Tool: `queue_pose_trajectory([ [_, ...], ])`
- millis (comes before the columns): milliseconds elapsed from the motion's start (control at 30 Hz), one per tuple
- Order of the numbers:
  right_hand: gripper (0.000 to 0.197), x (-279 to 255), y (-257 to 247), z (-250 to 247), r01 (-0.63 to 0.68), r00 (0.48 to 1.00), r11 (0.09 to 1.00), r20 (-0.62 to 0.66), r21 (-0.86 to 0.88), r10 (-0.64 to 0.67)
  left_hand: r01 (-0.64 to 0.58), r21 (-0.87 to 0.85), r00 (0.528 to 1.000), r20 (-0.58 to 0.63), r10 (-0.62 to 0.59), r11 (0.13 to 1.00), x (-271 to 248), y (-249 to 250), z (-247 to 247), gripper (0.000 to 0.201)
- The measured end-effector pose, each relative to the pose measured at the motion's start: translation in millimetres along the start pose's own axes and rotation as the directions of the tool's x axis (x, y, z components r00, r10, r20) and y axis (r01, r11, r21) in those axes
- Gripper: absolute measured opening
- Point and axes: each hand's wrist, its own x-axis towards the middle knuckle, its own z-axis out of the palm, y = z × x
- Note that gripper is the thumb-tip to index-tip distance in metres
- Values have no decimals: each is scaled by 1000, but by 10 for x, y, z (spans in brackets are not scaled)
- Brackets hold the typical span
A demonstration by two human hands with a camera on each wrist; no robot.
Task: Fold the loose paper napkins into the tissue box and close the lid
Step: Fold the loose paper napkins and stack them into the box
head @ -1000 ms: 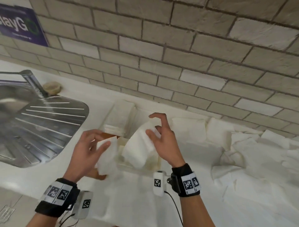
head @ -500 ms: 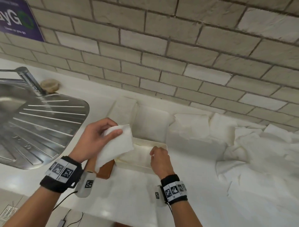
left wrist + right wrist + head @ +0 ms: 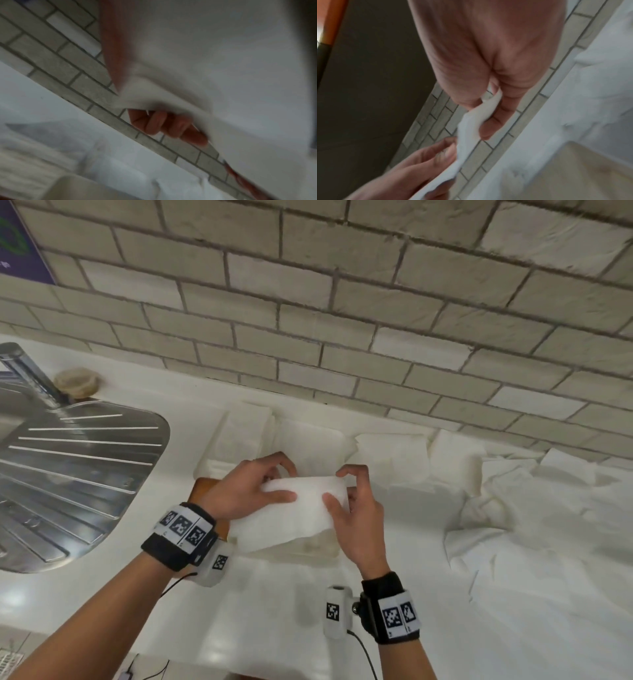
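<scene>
A white paper napkin point(image 3: 294, 515) hangs between both hands above the counter. My left hand point(image 3: 260, 487) pinches its upper left part, thumb on the near face. My right hand point(image 3: 346, 491) pinches the upper right corner. The left wrist view is mostly filled by the napkin point(image 3: 223, 67), with curled fingers point(image 3: 164, 124) behind it. In the right wrist view the napkin point(image 3: 471, 128) sits pinched between thumb and fingers. The cream tissue box point(image 3: 318, 546) lies mostly hidden under the napkin, its brown lid point(image 3: 205, 487) showing at the left. Loose napkins point(image 3: 513, 508) spread to the right.
A steel sink drainboard point(image 3: 75, 474) and tap point(image 3: 30, 378) occupy the left. Folded napkin stacks point(image 3: 239, 436) lie behind the box against the brick wall point(image 3: 342, 302). A round cream object point(image 3: 77, 381) sits near the tap. The white counter point(image 3: 274, 611) runs toward me.
My right hand has left the box and taken the napkin's right corner. The left hand has carried the napkin rightward over the box, so both hands now hold it spread.
</scene>
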Motion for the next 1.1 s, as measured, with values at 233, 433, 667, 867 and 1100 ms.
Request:
queue_pose_trajectory([
  [233, 31, -77, 543, 404, 1, 966, 798, 208, -603, 156, 105, 477, 993, 1, -121, 873, 22, -533, 203, 35],
  [433, 26, 8, 446, 385, 57, 918, 749, 330, -660, 221, 54, 799, 970, 101, -222, 598, 23, -509, 567, 22],
  [667, 15, 1155, 1016, -485, -104, 988, 773, 25, -626, 154, 188, 509, 964, -260, -59, 840, -191, -152, 558, 9],
  [867, 64, 1732, 1907, -630, -88, 906, 630, 201, -772, 372, 66, 217, 946, -323, 8, 974, -103, 400, 1093, 7],
  [1100, 50, 1082, 2128, -747, 81, 927, 717, 316, -693, 201, 83, 147, 968, -247, -44, 986, 171, 697, 1940, 5],
])
